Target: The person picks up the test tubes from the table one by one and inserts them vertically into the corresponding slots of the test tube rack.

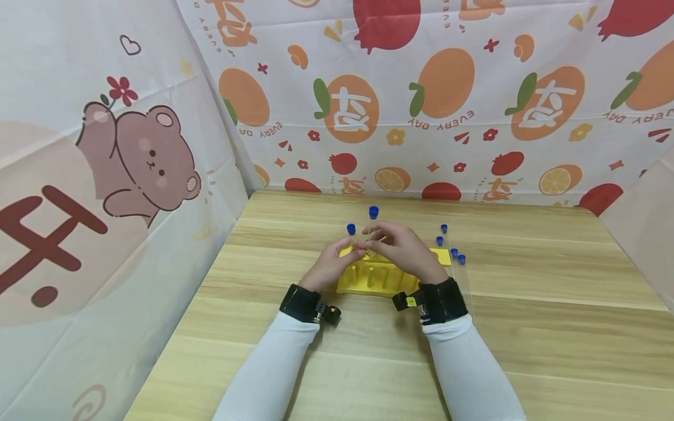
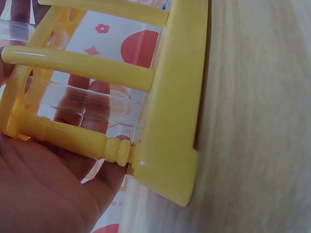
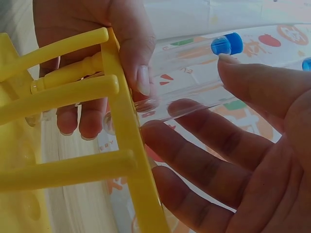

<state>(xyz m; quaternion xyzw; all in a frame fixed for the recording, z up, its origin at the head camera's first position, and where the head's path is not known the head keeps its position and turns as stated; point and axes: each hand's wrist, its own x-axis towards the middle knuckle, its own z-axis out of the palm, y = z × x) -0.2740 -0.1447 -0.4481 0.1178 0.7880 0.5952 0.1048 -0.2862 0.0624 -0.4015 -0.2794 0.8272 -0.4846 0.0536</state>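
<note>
Yellow rack [image 1: 371, 276] stands mid-frame on bench [image 1: 368, 362]. Left hand [image 1: 333, 264] grips rack's left end. Right hand [image 1: 412, 250] pinches clear tube [image 3: 199, 99] over rack; head view hides tube's bottom. Blue-capped tubes [image 1: 461, 259], right, look faint.

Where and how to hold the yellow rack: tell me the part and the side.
Probably by the ridged left end post of the yellow rack, coming from the left: the post is slim enough to wrap round, and a gap separates it from the next bar.
</note>
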